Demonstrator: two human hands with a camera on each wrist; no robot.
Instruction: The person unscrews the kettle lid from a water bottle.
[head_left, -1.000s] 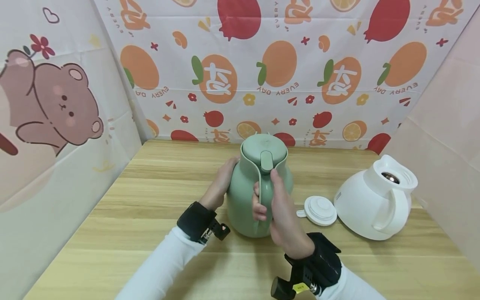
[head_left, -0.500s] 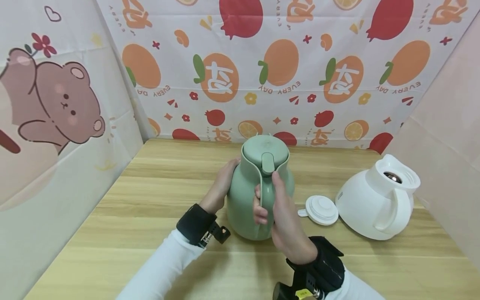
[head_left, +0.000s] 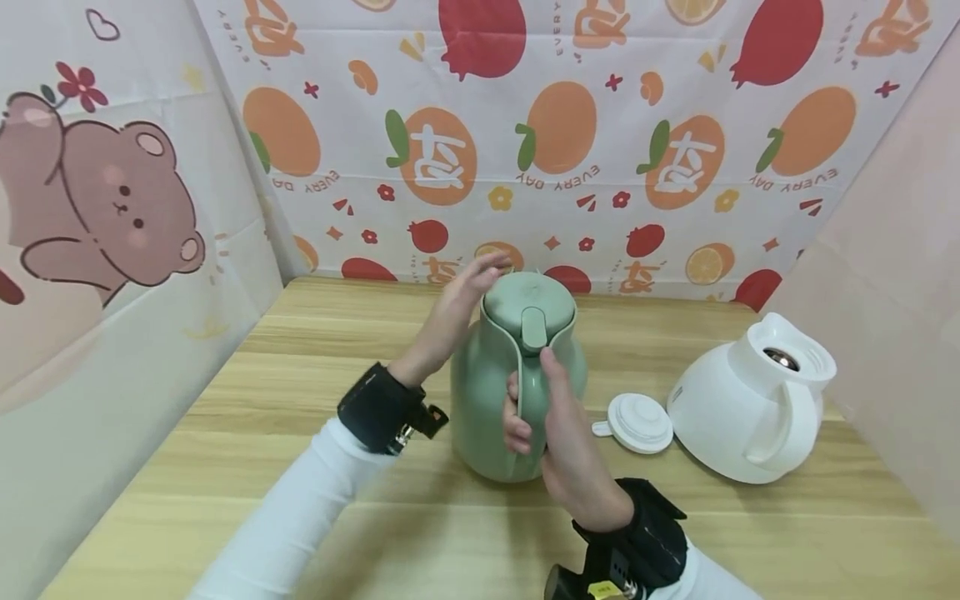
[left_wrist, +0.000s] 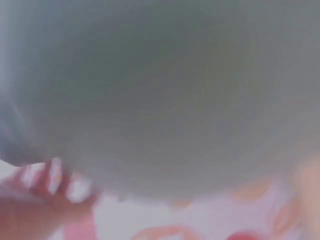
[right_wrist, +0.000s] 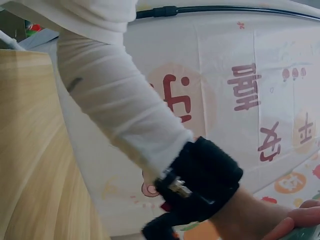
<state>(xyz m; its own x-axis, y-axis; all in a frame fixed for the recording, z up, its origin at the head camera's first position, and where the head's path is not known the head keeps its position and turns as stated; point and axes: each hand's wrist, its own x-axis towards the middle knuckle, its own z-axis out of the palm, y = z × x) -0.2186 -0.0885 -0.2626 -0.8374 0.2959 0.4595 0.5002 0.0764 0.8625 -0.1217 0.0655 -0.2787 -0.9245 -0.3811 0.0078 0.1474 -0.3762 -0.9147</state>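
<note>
A green thermos jug (head_left: 487, 408) stands upright on the wooden table, its round lid (head_left: 528, 298) seated in the neck. My right hand (head_left: 573, 450) grips the jug's handle, with the thumb pointing up just below the lid's lever (head_left: 533, 328). Beside the neck, my left hand (head_left: 446, 321) is raised with its fingers stretched toward the lid. Whether it touches the jug is unclear. The left wrist view is blurred and mostly filled by the jug (left_wrist: 165, 100), with the fingers (left_wrist: 50, 200) at lower left. In the right wrist view, the left sleeve (right_wrist: 115, 100) crosses the picture.
To the right sits a white thermos jug (head_left: 731, 417), its mouth uncovered. A white lid (head_left: 640, 423) lies on the wooden table (head_left: 262, 417) between the two jugs. A fruit-printed cloth (head_left: 337, 108) hangs along the table's back edge.
My left hand has left the side of the green jug and moved up beside its lid, its fingers stretched out. My right hand keeps its grip on the handle.
</note>
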